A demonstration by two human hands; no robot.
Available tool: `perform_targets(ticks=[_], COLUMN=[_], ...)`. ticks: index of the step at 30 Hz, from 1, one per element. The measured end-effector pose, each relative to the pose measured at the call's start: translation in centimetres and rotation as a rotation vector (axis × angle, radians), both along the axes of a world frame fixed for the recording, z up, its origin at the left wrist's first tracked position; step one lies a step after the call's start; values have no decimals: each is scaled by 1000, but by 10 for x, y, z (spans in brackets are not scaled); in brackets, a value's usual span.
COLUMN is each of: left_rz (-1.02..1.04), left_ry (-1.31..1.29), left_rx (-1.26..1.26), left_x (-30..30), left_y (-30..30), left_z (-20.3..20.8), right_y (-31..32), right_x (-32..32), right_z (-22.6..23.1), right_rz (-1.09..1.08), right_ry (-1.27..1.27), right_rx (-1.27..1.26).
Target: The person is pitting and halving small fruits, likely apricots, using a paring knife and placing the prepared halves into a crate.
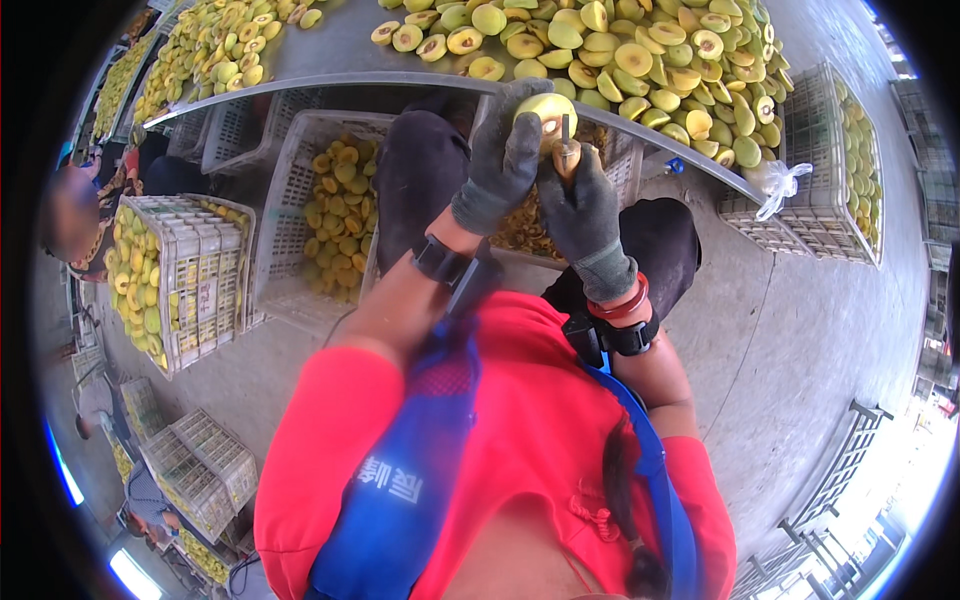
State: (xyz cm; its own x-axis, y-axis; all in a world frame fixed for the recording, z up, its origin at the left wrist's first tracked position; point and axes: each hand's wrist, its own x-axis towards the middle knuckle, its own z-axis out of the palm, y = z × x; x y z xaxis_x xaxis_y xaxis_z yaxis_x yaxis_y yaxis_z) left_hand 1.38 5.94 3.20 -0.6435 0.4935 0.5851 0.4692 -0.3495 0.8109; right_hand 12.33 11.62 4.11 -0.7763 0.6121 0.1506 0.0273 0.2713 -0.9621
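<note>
Gloved in dark grey, my left hand (500, 155) grips a yellow-green fruit half (546, 106), plum- or peach-like, with its cut face and brown centre showing. My right hand (585, 212), in a matching glove, is closed round the wooden handle of a small pitting knife (566, 158). The tool's narrow metal blade points up against the cut face. Both hands meet just past the near edge of a metal table (330, 50). Heaped on it lie many halved fruits (640, 60). Under my hands, a crate (525, 225) holds brownish scraps, partly hidden by my arms.
Left of my knees stands a crate (275, 215) of yellow fruit halves. Another full crate (205, 290) is further left, near a person (80, 215). At the right, a crate (805, 215) of fruit has a clear plastic bag (783, 187) beside it. More crates are stacked lower left.
</note>
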Motion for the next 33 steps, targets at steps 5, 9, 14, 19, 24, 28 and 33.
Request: perform_targets(ticks=[5,9,14,19,24,28,33], left_rz=[47,76,158,151,211,205,246], left_ry=[-21,43,138,116,290,302,520], left_rx=[-56,-77,-148,-229,-245,-263,-232], left_x=[-1,0,-7,-5,-12,-9,-13], left_y=[0,1,3,3,3,2,-1], left_z=[-1,2,-9,-9,-25,-24,-27], right_y=[3,10,4,7,12,10,5], right_x=[2,0,-1,-4,-1,-3,2], right_z=[10,4,2,-10,-19,-19,-9], right_rz=[-3,43,24,33,224,168,250], right_ry=[-4,27,-32,-47,-93,41,-14], right_rx=[334,401,324,343,-48,266,-95])
